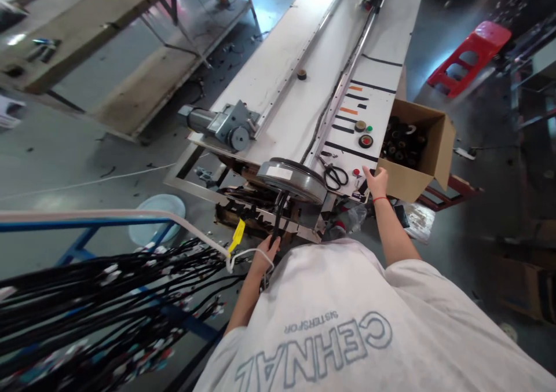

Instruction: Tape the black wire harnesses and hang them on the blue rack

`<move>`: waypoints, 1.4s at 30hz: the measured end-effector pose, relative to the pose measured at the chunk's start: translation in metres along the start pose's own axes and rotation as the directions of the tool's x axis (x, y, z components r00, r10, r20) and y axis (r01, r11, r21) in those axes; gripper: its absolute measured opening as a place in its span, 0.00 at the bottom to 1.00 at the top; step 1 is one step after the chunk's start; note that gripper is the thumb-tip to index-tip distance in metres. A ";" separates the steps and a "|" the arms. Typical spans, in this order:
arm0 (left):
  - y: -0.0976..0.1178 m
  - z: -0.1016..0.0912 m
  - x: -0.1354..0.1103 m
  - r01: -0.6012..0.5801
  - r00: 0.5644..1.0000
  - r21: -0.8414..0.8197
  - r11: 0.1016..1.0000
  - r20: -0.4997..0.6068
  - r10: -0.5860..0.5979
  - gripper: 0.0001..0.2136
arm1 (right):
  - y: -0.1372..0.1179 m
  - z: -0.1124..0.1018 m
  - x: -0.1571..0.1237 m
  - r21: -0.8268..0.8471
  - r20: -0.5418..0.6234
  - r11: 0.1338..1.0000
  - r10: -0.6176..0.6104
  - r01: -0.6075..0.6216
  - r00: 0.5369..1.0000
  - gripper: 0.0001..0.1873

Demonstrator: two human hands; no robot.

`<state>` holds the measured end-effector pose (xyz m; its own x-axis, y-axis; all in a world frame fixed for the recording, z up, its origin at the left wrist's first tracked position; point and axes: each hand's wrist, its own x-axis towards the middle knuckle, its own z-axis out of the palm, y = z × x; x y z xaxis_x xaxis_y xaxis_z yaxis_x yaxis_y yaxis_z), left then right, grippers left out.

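My left hand (266,254) is closed around a bundle of black cables (278,215) that hangs down from the grey round wheel (292,179) at the near end of the long white bench (304,96). My right hand (376,181) rests on the bench's near right corner, thumb up, fingers curled over the edge by a red button (356,172); whether it holds anything is hidden. Black scissors (334,175) lie just left of it. A red band circles my right wrist.
An open cardboard box (412,143) of tape rolls sits at the bench's right side. Tape rolls (365,140) lie on the bench. A rack of black cable harnesses (108,299) fills the lower left. A red stool (469,56) stands on the floor far right. A grey motor (226,124) sits left.
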<state>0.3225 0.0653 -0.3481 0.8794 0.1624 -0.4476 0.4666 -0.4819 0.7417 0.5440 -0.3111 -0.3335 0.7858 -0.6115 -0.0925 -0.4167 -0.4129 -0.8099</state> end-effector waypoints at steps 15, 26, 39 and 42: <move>0.004 -0.006 -0.008 -0.038 0.996 0.084 0.996 -0.077 0.044 0.16 | 0.006 0.033 -0.006 -0.200 -0.020 0.977 0.076 -0.078 0.997 0.43; 0.026 -0.016 0.017 -0.098 0.969 0.165 0.981 -0.210 0.132 0.17 | 0.007 0.034 -0.002 -0.200 -0.002 0.977 0.075 -0.074 0.997 0.40; 0.058 -0.008 0.032 -0.157 0.956 0.269 0.950 -0.200 0.214 0.17 | 0.007 0.035 -0.004 -0.212 -0.023 0.976 0.053 -0.057 0.998 0.41; 0.051 -0.008 0.029 -0.152 0.973 0.199 0.968 -0.142 0.182 0.16 | 0.011 0.036 -0.002 -0.199 -0.033 0.978 0.050 -0.056 0.998 0.40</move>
<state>0.3727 0.0522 -0.3193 0.9539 0.1931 -0.2296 0.2994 -0.6624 0.6868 0.5544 -0.2901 -0.3632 0.7486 -0.6532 -0.1138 -0.5425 -0.5047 -0.6716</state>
